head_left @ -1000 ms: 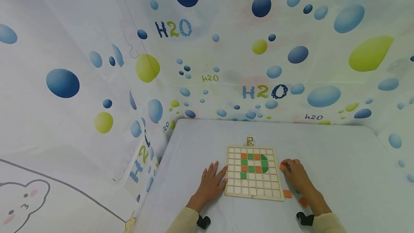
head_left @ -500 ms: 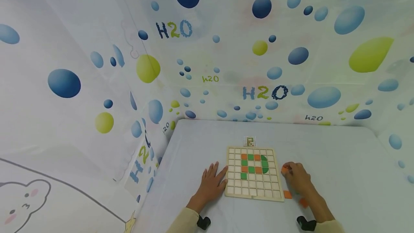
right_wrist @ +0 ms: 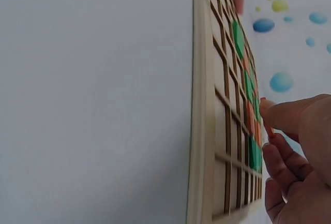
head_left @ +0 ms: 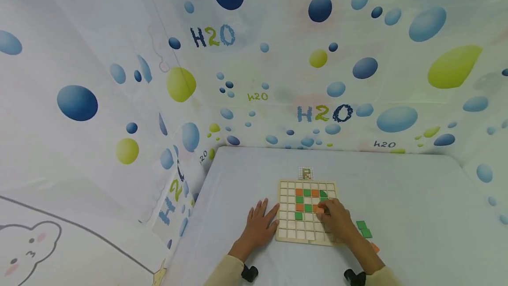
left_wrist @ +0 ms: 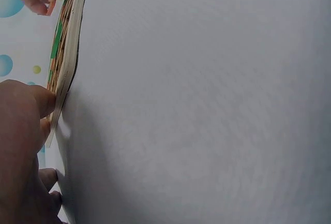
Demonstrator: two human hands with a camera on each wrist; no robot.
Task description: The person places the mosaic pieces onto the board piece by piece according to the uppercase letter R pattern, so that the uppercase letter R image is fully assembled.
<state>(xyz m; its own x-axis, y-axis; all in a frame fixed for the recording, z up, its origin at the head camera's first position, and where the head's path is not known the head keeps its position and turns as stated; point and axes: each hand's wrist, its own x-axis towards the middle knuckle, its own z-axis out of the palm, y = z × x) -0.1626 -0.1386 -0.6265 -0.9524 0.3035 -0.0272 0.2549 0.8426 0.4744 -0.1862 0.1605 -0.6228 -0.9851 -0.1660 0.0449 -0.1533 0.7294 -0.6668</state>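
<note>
Your right hand (head_left: 337, 220) pinched a thin, flat orange tile (right_wrist: 269, 131) over the pale wooden square grid board (head_left: 291, 225), near its green and orange square tiles (head_left: 307, 193); your left hand (head_left: 259, 228), fingers spread, touched the board's left edge.

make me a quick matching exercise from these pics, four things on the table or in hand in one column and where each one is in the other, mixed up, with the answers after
Things
A. pale wooden grid board
B. raised flat orange tile
C. two loose flat green tiles
D. small printed card with a tan pattern

Places
1. on the white tabletop, to the board's right
2. pinched in the right grip
3. just beyond the board's far edge
4. with the left grip at its left edge

Pairs: A-4, B-2, C-1, D-3
</note>
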